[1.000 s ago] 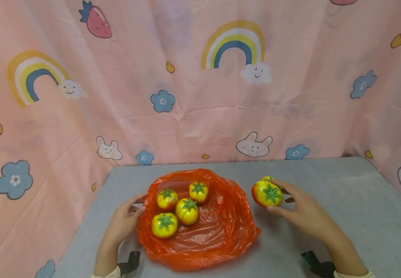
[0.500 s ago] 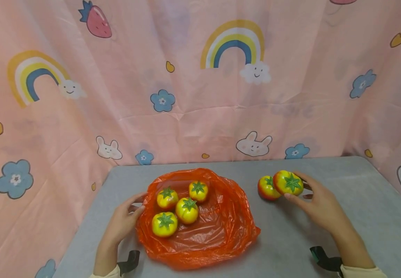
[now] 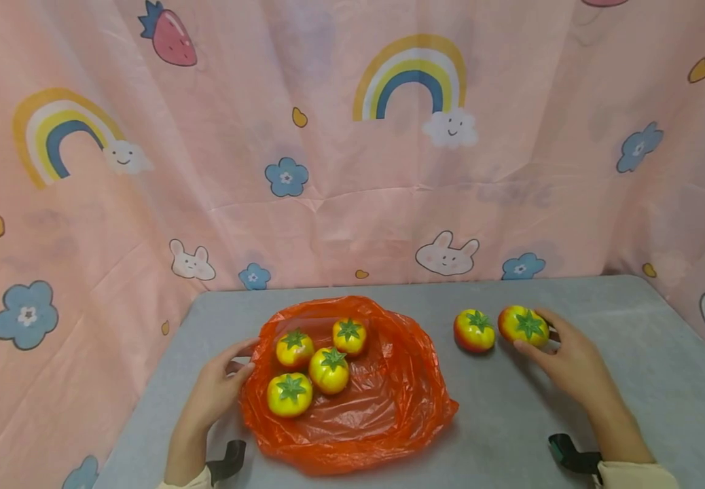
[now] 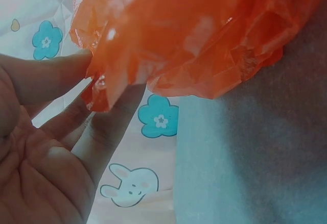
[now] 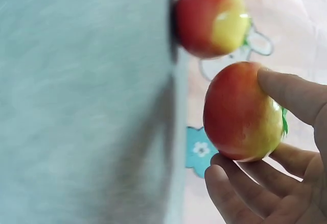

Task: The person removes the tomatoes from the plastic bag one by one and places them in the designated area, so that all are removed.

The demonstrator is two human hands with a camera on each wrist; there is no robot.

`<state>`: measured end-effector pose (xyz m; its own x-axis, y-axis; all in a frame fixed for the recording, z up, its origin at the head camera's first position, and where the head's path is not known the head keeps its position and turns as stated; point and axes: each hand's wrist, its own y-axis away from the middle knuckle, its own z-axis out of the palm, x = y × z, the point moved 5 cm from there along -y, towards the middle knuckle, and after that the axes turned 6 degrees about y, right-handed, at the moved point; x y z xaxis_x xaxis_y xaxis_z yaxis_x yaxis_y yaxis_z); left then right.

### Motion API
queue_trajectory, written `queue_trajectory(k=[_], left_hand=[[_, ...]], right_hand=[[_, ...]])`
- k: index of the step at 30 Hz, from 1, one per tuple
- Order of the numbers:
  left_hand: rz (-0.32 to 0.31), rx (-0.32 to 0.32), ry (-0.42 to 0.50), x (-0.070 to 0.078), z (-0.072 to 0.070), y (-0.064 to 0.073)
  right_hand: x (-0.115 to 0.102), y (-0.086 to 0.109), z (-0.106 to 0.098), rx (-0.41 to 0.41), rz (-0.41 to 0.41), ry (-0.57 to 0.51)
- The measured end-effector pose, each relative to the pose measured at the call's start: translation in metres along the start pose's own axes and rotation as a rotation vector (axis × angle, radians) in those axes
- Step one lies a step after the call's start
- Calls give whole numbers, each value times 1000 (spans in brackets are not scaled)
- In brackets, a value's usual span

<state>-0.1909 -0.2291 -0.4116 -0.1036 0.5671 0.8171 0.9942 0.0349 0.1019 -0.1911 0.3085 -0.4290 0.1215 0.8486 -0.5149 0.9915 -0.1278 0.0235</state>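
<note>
My right hand [image 3: 575, 360] pinches a glossy red-and-yellow toy tomato [image 3: 523, 325] with a green star-shaped leaf. In the right wrist view, the held tomato [image 5: 242, 112] hangs a little above the table. Another such tomato [image 3: 474, 331] sits on the table just left of it, apart from it. My left hand [image 3: 220, 380] holds the left rim of an orange plastic bag [image 3: 383, 421], which lies spread open. In the left wrist view, thumb and fingers pinch the bag's edge [image 4: 97, 94]. Several like tomatoes [image 3: 329, 371] lie in the bag's left half.
The grey table [image 3: 487, 435] carries everything. A pink curtain [image 3: 352, 224] printed with rainbows and flowers hangs behind it and along both sides. A black strap piece [image 3: 227, 462] shows at the left wrist, another [image 3: 572, 456] at the right.
My right hand has carried its tomato to the right and lowered it slightly at the end, uncovering the tomato on the table. The left hand and the bag have stayed in place.
</note>
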Motion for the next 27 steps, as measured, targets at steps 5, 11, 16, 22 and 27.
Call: queue_trajectory(k=[5, 11, 16, 22, 27], left_hand=[[-4, -1, 12, 0, 0, 0], [1, 1, 9, 1, 0, 0], [-12, -3, 9, 0, 1, 0], [-22, -5, 16, -1, 1, 1], [5, -4, 17, 1, 0, 1]], right_hand=[[4, -5, 7, 5, -15, 24], [3, -7, 13, -10, -39, 35], [1, -5, 17, -12, -49, 37], [0, -4, 23, -31, -29, 26], [2, -2, 22, -66, -13, 18]])
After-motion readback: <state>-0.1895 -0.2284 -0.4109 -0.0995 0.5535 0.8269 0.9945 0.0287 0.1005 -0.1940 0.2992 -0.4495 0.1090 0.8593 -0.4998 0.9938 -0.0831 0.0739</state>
